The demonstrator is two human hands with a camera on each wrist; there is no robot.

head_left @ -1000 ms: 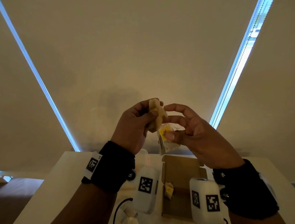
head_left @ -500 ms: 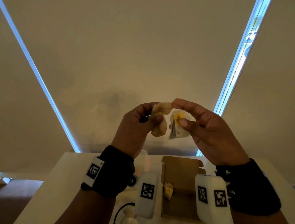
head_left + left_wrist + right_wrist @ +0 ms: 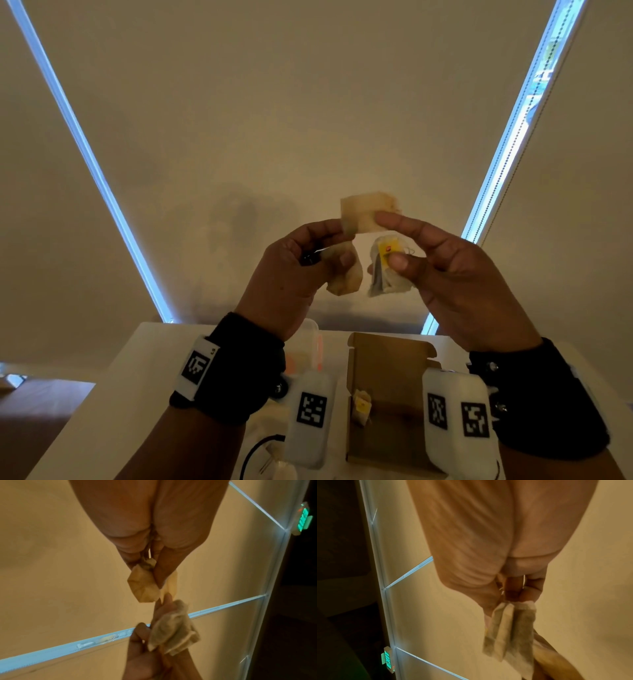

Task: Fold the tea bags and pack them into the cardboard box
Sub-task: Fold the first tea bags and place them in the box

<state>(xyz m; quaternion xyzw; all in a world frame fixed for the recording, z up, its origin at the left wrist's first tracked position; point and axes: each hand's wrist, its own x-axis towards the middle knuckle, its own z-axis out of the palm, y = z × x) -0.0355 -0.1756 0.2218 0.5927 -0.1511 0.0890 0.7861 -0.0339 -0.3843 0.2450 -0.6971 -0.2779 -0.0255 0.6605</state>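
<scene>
Both hands are raised in front of the wall, above the table. My left hand (image 3: 342, 243) pinches a crumpled tan tea bag (image 3: 346, 281), also seen in the left wrist view (image 3: 144, 586). Its upper flap (image 3: 366, 212) stands up, and my right index finger touches it. My right hand (image 3: 388, 240) pinches a grey tea bag (image 3: 390, 274) with a yellow tag (image 3: 390, 248) under the thumb; it hangs from the fingers in the right wrist view (image 3: 510, 632). Below, the open cardboard box (image 3: 387, 356) holds one folded tea bag (image 3: 362, 406).
The box lies on a white table (image 3: 113, 394). A clear plastic container (image 3: 308, 342) stands left of it, behind my left wrist. A black cable (image 3: 260, 448) and a loose tea bag (image 3: 277, 467) lie at the near edge. A lit wall is straight ahead.
Both hands have risen slightly. The tan bag's flap has been unfolded upward between my left fingers and right index finger. The grey tea bag moved right, away from the tan one.
</scene>
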